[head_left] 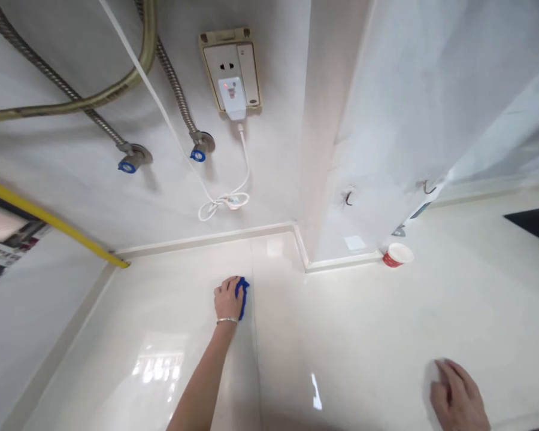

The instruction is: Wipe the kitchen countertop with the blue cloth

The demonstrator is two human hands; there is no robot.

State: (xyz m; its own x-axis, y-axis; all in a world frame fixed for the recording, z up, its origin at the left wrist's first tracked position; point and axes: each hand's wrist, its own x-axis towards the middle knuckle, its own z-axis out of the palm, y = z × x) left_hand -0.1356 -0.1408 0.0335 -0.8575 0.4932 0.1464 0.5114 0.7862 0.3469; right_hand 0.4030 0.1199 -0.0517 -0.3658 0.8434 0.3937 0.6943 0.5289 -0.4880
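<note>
My left hand (227,299), with a bracelet at the wrist, is closed on a bunched blue cloth (242,293). It presses the cloth onto the glossy white countertop (175,311), just left of a thin seam. At the lower right, my right hand (459,395) rests over the same countertop with its fingers loosely bent. A gap shows between thumb and forefinger, and nothing is visible in it.
Behind the counter are a wall socket (230,69) with a plug, a bundled white cable (224,203), and two blue-handled valves with braided hoses. A red-and-white paper cup (397,255) stands beside the protruding wall corner. A yellow pipe (58,224) slants at left; hooks project from the wall.
</note>
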